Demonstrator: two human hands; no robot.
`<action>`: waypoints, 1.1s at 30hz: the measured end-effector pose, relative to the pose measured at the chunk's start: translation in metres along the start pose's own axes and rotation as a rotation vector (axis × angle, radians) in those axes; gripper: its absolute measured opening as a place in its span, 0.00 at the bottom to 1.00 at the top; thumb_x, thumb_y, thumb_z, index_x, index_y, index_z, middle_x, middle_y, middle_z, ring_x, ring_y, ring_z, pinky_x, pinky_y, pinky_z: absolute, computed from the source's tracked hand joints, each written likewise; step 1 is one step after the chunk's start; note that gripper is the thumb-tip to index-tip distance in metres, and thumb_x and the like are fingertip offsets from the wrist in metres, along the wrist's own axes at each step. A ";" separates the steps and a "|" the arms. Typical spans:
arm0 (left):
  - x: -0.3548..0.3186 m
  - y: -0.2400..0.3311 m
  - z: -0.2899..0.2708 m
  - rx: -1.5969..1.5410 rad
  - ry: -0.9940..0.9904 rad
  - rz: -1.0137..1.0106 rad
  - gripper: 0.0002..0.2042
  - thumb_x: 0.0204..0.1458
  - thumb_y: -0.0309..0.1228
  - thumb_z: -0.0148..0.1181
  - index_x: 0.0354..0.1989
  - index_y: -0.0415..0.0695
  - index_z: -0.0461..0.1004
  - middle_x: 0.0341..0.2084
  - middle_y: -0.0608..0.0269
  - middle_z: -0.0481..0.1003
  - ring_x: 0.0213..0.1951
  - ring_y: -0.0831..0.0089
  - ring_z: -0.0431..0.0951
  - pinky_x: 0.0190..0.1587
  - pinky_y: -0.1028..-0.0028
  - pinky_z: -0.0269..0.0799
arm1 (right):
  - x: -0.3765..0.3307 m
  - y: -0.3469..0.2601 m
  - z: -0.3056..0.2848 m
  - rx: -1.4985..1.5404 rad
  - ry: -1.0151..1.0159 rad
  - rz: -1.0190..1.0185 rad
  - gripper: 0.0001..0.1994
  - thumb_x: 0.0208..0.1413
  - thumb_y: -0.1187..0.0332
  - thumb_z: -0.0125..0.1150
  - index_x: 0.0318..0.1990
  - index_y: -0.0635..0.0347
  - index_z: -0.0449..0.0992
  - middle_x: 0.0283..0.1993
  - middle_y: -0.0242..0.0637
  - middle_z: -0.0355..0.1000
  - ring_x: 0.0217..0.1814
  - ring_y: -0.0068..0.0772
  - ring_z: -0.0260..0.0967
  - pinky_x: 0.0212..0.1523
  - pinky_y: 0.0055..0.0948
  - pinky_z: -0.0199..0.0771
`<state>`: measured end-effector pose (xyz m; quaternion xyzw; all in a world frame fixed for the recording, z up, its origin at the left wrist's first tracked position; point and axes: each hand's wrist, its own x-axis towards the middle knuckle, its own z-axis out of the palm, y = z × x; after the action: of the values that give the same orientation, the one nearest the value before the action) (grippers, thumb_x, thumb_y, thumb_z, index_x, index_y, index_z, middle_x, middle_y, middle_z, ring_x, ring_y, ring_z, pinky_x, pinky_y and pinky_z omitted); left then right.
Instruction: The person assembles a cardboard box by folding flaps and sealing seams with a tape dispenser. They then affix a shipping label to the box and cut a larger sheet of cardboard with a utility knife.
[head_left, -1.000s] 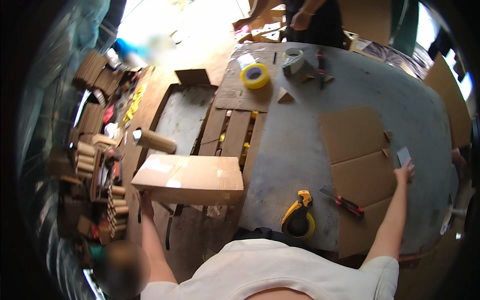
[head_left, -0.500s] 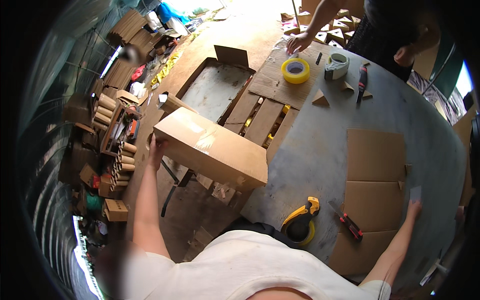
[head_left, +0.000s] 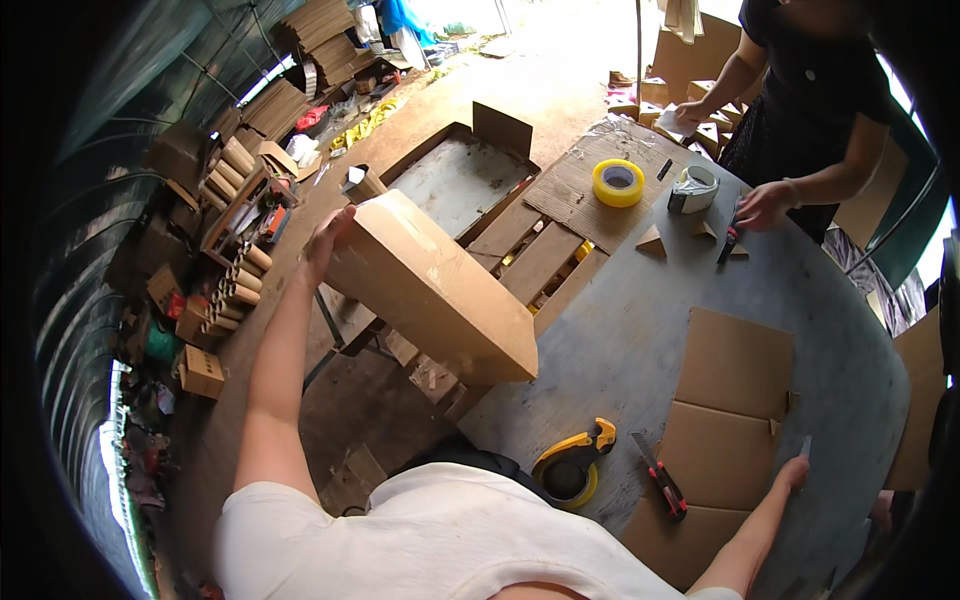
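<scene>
Clasping the taped carton (head_left: pixel 440 285) at its left end, the person's left hand (head_left: pixel 326 242) bears on the cardboard, fingers partly hidden. The carton sits tilted at the left side of the table (head_left: pixel 590 345); I can't tell what supports it underneath, so a slipping palm could let it fall. The right hand (head_left: pixel 794 473) pinches a small pale card (head_left: pixel 806 449); a careless leftward sweep could catch the knife (head_left: pixel 667 488), its blade exposed.

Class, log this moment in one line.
left hand: holding cardboard box; right hand: holding pale card; cutter: partly on flat cardboard
</scene>
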<state>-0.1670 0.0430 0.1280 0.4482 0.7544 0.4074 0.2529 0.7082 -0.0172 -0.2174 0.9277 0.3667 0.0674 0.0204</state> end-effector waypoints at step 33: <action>0.049 -0.177 0.023 -0.442 -0.501 -0.198 0.38 0.41 0.68 0.45 0.50 0.47 0.65 0.42 0.61 0.69 0.44 0.68 0.68 0.33 0.63 0.68 | -0.387 -0.373 -0.303 2.009 -0.710 0.048 0.12 0.45 0.70 0.42 0.34 0.63 0.71 0.33 0.36 0.70 0.34 0.24 0.66 0.37 0.22 0.65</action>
<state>-0.2564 0.0481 -0.0345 0.3933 0.6021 0.4119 0.5595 0.1334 -0.0126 0.0071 0.4925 0.2090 -0.5399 -0.6498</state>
